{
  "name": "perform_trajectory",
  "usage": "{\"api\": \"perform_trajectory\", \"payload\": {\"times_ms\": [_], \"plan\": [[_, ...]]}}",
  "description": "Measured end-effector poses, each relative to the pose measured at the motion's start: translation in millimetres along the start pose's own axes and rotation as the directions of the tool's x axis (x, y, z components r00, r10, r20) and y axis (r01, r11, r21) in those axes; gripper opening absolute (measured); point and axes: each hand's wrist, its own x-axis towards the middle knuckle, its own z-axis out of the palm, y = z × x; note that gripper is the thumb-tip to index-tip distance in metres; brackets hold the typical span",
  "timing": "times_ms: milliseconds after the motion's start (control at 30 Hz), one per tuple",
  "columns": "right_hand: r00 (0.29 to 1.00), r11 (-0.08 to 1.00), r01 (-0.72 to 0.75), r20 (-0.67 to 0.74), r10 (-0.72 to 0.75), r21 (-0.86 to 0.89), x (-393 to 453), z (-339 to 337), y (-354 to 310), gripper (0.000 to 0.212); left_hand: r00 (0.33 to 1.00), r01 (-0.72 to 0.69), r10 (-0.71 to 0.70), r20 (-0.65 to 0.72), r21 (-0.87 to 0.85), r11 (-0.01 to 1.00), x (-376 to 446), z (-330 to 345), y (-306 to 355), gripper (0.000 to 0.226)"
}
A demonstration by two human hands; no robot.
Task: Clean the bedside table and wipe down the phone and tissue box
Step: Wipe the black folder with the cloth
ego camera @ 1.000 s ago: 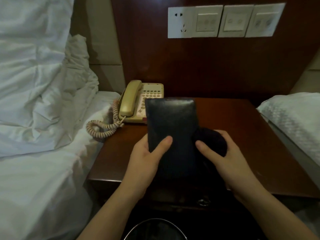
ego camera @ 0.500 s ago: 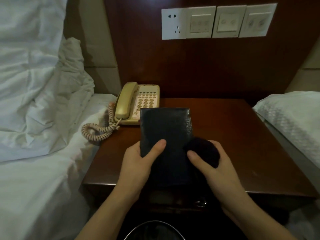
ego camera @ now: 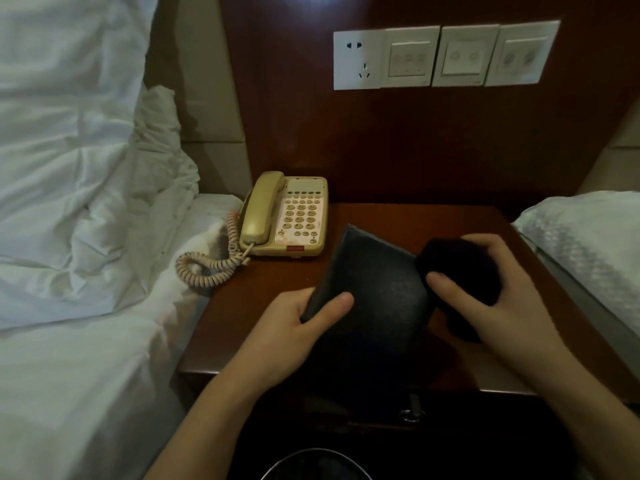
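Black leather-look rectangular tissue box (ego camera: pixel 372 292) is held tilted above dark wooden bedside table (ego camera: pixel 433 220), pinched by left hand (ego camera: pixel 294 327) to expose its side | dark wadded cloth (ego camera: pixel 457 271) is gripped in right hand (ego camera: pixel 491 292), pressed against box edge, likely for wiping | beige corded phone (ego camera: pixel 287 216) is left at table's back-left corner.

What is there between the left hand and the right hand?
In the head view, the black tissue box lies between them: the left hand grips its left edge, and the right hand, holding a dark cloth, is at its right.

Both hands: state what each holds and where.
Left hand grips the black tissue box by its left edge; right hand clutches a dark cloth bunched against its palm.
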Motion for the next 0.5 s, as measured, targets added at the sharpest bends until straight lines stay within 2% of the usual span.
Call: {"api": "perform_trajectory", "payload": {"times_ms": [33, 100, 167, 233, 367, 433, 500], "plan": [[0.992, 0.998, -0.008, 0.123, 0.015, -0.061, 2, -7, 1, 0.031, 1.0, 0.006, -0.006, -0.007, 0.02, 1.0, -1, -3, 0, 0.068], [0.942, 0.99, -0.008, 0.332, 0.054, -0.137, 7, -17, 3, 0.029, 0.999, 0.026, -0.029, 0.042, 0.064, 0.998, -4, -8, 1, 0.062], [0.904, 0.99, 0.001, 0.424, 0.059, -0.141, 8, -17, 4, 0.029, 0.988, 0.067, -0.079, 0.134, 0.089, 0.994, -7, -10, 4, 0.05], [0.901, 0.996, -0.004, 0.431, 0.04, -0.084, 8, -10, 4, 0.03, 0.976, 0.089, -0.109, 0.186, 0.112, 0.99, -7, -9, 3, 0.044], [0.93, 0.988, -0.06, 0.367, 0.003, 0.145, 16, 7, -3, 0.03, 0.947, 0.066, -0.111, 0.301, 0.156, 0.986, -7, 2, 5, 0.035], [0.933, 0.983, -0.091, 0.36, 0.028, 0.161, 21, 8, -5, 0.03, 0.954, 0.073, -0.109, 0.28, 0.136, 0.988, -6, 8, 7, 0.04], [0.909, 0.981, -0.128, 0.412, 0.058, 0.144, 25, 2, -4, 0.028, 0.969, 0.074, -0.097, 0.227, 0.109, 0.991, -6, 5, 8, 0.037]]}}
